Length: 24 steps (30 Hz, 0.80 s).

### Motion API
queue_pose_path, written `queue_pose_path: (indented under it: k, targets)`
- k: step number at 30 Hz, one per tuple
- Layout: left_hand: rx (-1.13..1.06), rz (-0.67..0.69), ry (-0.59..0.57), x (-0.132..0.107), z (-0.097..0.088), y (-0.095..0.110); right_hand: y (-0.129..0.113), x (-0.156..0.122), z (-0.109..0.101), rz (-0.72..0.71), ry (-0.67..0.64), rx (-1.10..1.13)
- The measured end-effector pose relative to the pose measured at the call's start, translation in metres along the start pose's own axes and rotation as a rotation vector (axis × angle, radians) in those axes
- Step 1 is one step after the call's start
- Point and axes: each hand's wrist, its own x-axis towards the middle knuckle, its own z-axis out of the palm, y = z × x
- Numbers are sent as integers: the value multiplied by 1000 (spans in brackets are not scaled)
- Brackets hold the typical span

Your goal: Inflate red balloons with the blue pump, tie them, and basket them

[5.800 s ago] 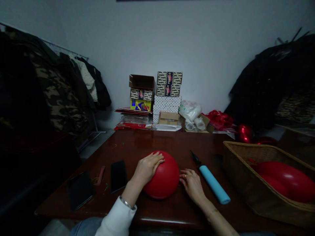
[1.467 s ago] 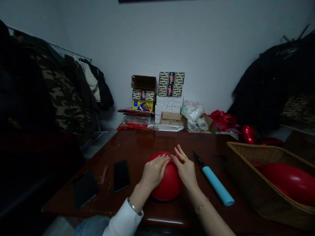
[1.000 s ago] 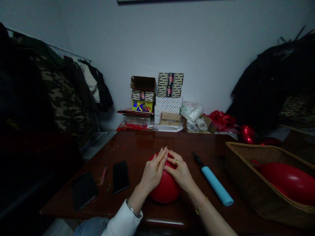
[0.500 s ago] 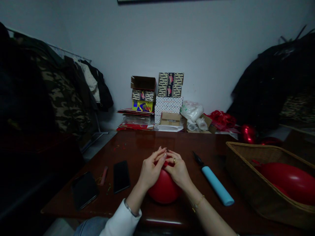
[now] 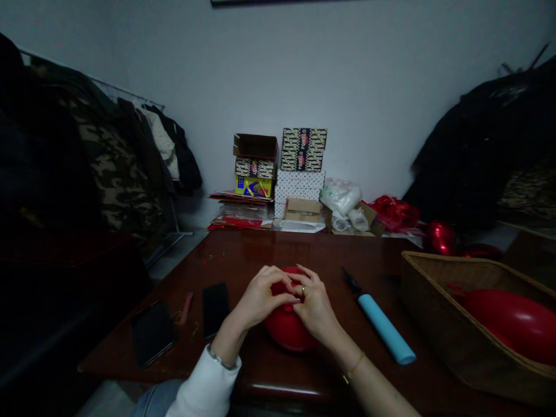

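Note:
A round, inflated red balloon (image 5: pixel 289 335) sits at the near middle of the table. My left hand (image 5: pixel 264 294) lies over its upper left side, fingers bent and thumb drawn in toward the neck. From the other side my right hand (image 5: pixel 316 307), with a ring on one finger, pinches at the same spot. Both hands' fingertips meet at the top of the balloon, where a small bit of the neck shows below the thumbs. Whether it is knotted is hard to make out. To the right lies a light blue hand pump (image 5: pixel 386 328) with a black nozzle.
A wicker basket (image 5: pixel 456 347) on the right holds a red balloon (image 5: pixel 512 315). Left are a black phone (image 5: pixel 216 307), a dark tablet-like device (image 5: pixel 153 333) and a small reddish stick (image 5: pixel 186 308). Stacked boxes (image 5: pixel 299 185) stand behind the brown table (image 5: pixel 278 249).
My hands have shifted on the balloon, and the thumbs have come lower and nearer me. The balloon has tilted, with its neck now facing me more. The view has moved slightly.

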Motion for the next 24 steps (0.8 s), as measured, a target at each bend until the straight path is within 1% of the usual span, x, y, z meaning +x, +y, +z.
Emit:
queue_pose_path:
  k: [4, 7, 10, 14, 16, 19, 24]
  targets:
    - [35, 65, -45, -2, -12, -8, 1, -1, -1, -9, 7, -19]
    - [82, 126, -56, -3, -16, -12, 0, -1, -4, -19, 3, -27]
    - [79, 179, -49, -5, -12, -11, -3, -1, -8, -40, -15, -35]
    - [95, 210, 35, -5, -5, -5, -8, -2, -15, -61, -31, -56]
    - [146, 236, 38, -5, -6, -2, -10, -3, -18, -71, -45, -63]
    - [251, 273, -49, -3, -13, 5, -13, -6, -21, -84, -70, -64]
    - [388, 308, -266, -4, -24, 21, -20, -12, -25, -98, -129, -52]
